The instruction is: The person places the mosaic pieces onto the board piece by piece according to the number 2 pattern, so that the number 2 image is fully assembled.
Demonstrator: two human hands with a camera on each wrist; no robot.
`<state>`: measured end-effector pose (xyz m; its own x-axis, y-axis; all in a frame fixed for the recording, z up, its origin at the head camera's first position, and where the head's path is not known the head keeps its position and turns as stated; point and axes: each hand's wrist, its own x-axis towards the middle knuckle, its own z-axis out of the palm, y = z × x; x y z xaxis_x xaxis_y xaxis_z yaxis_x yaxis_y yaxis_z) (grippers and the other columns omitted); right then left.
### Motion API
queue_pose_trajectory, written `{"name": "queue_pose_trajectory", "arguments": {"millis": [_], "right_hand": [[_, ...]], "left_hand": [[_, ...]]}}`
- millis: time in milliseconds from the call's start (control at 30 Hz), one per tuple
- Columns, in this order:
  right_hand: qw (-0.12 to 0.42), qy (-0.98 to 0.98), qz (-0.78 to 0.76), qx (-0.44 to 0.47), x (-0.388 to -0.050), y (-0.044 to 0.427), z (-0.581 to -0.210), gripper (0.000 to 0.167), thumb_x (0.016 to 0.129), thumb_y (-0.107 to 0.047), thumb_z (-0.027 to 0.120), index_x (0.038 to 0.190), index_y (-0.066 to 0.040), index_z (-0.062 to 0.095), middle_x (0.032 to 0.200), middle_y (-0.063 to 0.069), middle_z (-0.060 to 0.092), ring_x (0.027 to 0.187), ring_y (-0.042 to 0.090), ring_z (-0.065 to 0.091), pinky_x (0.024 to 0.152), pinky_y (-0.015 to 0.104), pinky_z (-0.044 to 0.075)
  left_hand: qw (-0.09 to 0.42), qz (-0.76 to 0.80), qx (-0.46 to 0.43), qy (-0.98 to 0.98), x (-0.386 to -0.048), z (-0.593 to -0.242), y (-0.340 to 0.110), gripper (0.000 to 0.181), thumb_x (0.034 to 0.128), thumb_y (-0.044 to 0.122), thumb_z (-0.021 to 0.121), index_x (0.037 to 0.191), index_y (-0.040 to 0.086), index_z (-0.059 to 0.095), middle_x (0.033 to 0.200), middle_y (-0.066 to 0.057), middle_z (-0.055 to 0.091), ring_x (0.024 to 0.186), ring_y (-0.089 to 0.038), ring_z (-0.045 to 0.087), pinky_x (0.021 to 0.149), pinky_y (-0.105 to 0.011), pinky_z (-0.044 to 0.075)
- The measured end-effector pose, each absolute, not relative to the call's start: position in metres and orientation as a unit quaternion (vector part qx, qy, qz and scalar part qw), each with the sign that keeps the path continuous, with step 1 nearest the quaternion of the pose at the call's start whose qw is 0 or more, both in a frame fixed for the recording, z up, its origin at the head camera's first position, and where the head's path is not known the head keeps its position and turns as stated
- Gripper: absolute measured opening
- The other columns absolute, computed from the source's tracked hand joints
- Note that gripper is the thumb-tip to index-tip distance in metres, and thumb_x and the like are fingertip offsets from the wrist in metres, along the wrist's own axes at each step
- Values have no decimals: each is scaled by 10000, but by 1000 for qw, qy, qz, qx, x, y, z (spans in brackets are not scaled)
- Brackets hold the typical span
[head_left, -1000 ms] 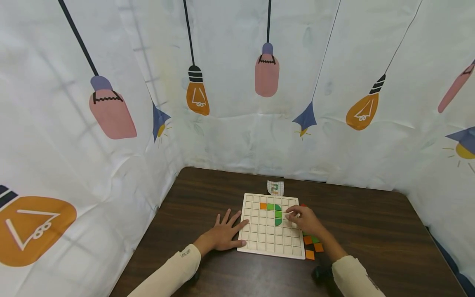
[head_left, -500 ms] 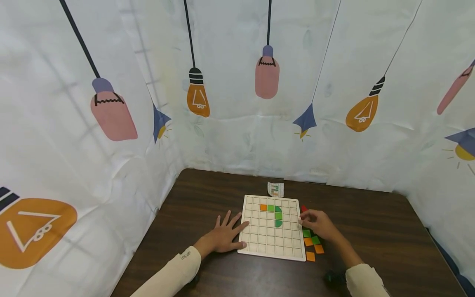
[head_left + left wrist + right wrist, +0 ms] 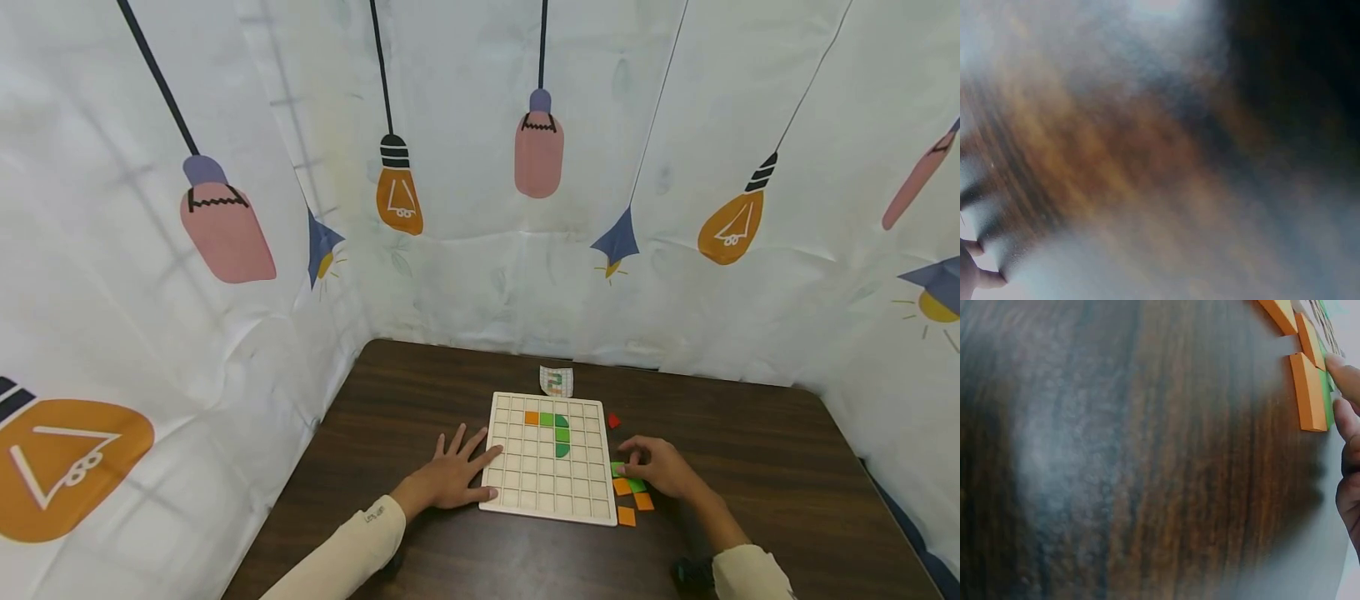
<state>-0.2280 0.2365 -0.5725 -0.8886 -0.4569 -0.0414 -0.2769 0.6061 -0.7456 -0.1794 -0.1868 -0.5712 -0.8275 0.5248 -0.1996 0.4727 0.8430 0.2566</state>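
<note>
In the head view my left hand (image 3: 453,481) lies with its fingers spread on the left edge of a pale wooden grid board (image 3: 525,475). On the board are an orange square tile (image 3: 532,417), two green square tiles and two dark green rounded tiles. My right hand (image 3: 660,467) is at the board's right side, its fingers bent and its thumb and fingertip at a green tile (image 3: 617,470) in the loose pile. The right wrist view shows fingertips (image 3: 1341,372) against the green tile (image 3: 1325,394), beside orange tiles (image 3: 1308,392).
Several orange tiles (image 3: 626,517) lie by the board's lower right corner. A red tile (image 3: 613,421) is near its upper right. A small printed paper card (image 3: 556,382) lies behind the board on the dark wooden table (image 3: 735,442). The left wrist view is mostly blurred tabletop.
My right hand has moved from over the board to the right and toward me, reaching the loose tiles; the red tile is now uncovered. My left hand has stayed still.
</note>
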Motion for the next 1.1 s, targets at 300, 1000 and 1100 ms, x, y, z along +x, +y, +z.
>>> {"name": "queue_pose_trajectory", "arguments": {"millis": [300,1000,1100], "right_hand": [[85,909,-370,-174,-230,236,-573,282,918,-251,754,1128,-69,703,820,-40,620,699,60,525,636,242,431],[86,926,-324,-176,-228,233,-573,369,860,-263,812,1184,-98,751,1068,40,600,746,108,444,626,240,377],[81,925,-325,-178,-229,234,-575,341,860,-248,810,1168,-111,762,1049,26,587,761,107,454,633,238,387]], "left_hand": [[135,101,262,950,-179,-571,-187,778,972,724,383,1618,335,195,1694,-97,118,1527,-498,74,1120,-753,168],[139,97,260,951,-179,-570,-186,780,969,725,389,1618,339,193,1695,-92,115,1528,-497,69,1122,-752,165],[138,94,259,951,-180,-571,-186,784,966,732,383,1618,341,192,1694,-91,120,1528,-494,72,1123,-748,169]]}}
